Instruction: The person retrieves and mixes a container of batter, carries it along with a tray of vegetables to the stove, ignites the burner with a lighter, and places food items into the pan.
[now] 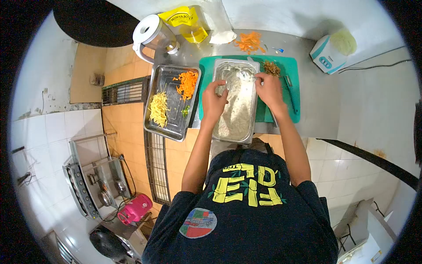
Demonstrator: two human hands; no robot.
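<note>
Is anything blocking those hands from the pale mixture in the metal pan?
Nothing visible is: the left hand is over the mixture and the right hand is by the right rim of the pan.

Open above pan [231,141] — tray [177,123] left, jug [159,36] behind

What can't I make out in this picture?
All in the head view:
- Whether the left hand or right hand pinches anything: fingertip details are too small.
- The middle of the green board: hidden by the metal pan.
- What the blue scrap is: too small.
- The yellow pouch's fine print: too small.
</note>
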